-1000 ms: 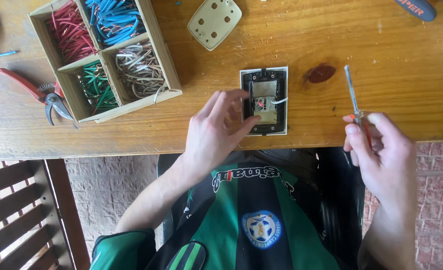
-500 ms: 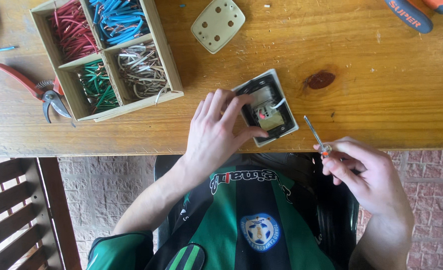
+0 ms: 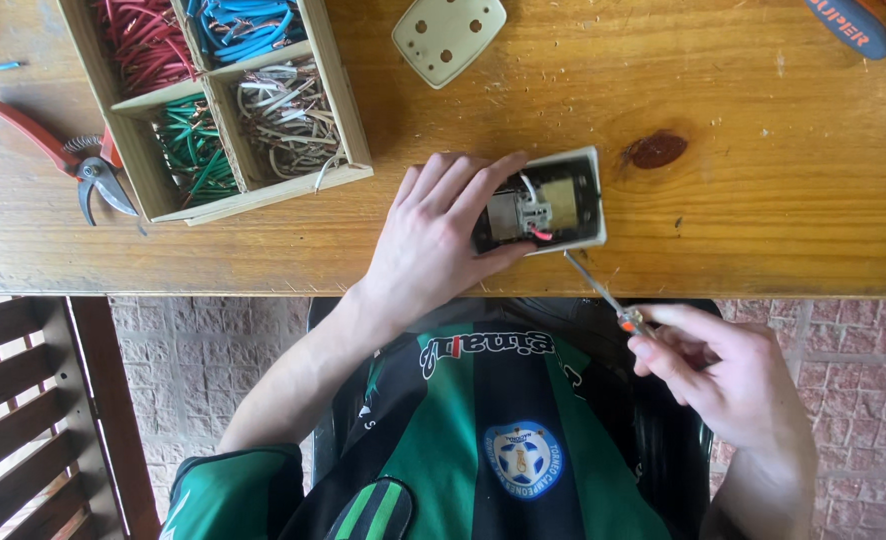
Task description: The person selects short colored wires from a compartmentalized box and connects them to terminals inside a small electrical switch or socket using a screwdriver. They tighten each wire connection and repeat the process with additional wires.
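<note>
Gripping cream switch box [image 3: 553, 200], wiring exposed: left hand [image 3: 438, 235]; right hand [image 3: 728, 375] clasps screwdriver [image 3: 603, 293].

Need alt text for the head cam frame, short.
Seen from above, a left hand steadies an open wall switch box on a wooden table while the right hand points a small screwdriver at its lower edge. A compartmented box of coloured wires sits nearby.

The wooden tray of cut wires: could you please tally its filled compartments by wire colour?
Red wires: 1
Blue wires: 1
Green wires: 1
White wires: 1
Total: 4 compartments in the wooden tray
</note>
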